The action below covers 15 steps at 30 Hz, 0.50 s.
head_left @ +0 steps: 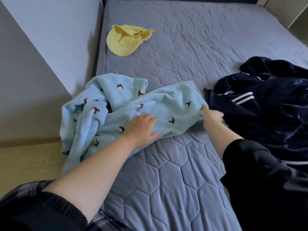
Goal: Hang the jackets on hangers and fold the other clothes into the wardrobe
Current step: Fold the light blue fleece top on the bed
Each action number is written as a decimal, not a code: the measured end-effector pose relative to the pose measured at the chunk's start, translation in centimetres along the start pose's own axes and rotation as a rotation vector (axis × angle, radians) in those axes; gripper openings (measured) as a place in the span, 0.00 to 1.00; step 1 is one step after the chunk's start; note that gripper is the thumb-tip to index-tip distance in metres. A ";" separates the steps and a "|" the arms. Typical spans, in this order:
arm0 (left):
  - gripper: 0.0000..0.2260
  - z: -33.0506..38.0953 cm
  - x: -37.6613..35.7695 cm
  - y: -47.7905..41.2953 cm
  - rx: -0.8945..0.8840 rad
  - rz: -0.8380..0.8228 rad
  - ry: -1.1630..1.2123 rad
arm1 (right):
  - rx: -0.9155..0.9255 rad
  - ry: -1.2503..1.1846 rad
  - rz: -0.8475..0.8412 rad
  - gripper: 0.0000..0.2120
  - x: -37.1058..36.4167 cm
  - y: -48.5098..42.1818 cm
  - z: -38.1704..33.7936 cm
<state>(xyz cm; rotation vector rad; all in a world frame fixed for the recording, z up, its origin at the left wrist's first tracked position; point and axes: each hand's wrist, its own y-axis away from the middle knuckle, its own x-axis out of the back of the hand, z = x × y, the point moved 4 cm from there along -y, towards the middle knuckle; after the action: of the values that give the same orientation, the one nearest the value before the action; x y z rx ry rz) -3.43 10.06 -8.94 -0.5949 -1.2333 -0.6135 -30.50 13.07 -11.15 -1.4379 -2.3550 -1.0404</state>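
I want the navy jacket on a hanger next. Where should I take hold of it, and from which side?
Probably the white-striped band on the navy jacket. It lies exposed on top of the crumpled heap, while folds hide the shoulders. Come from above on its left, where the right hand is nearest, at the edge of the light blue garment.

No readable text anywhere.

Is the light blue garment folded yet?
Not folded: the light blue garment lies bunched on the bed, left hand resting on it, right hand holding its edge.
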 end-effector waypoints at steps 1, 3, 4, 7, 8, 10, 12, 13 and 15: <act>0.22 0.7 -1.2 0.5 -0.008 -0.162 -0.061 | -0.069 -0.122 -0.102 0.30 -0.7 0.3 1.3; 0.21 1.5 -2.7 1.0 0.022 -0.321 -0.162 | -0.136 -0.220 -0.233 0.21 -1.7 1.0 2.1; 0.17 1.7 -2.7 1.0 0.065 -0.322 -0.155 | -0.140 -0.240 -0.266 0.17 -1.8 1.1 2.0; 0.07 1.8 -1.6 0.3 0.198 -0.261 0.040 | 0.036 -0.287 -0.141 0.15 0.0 0.7 -0.6; 0.06 2.0 -1.0 0.0 0.209 -0.243 0.146 | 0.136 -0.314 -0.014 0.12 1.4 0.3 -1.6; 0.09 2.9 -0.2 -0.2 0.184 -0.236 0.291 | 0.231 -0.340 0.145 0.10 3.6 0.4 -2.2; 0.07 3.7 -1.0 0.3 0.157 -0.345 0.311 | 0.136 -0.260 0.124 0.15 3.8 -0.3 -0.5; 0.05 4.0 -1.7 0.9 0.143 -0.431 0.282 | 0.076 -0.165 0.046 0.17 3.4 -0.4 0.7; 0.07 4.2 -3.4 2.3 0.102 -0.520 0.155 | 0.016 0.041 -0.142 0.20 2.5 0.2 2.7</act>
<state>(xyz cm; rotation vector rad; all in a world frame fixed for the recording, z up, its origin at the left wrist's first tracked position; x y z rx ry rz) -5.37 15.02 -11.49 -0.1304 -1.2680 -1.0035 -31.14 16.61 -11.80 -1.2471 -2.4605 -1.0708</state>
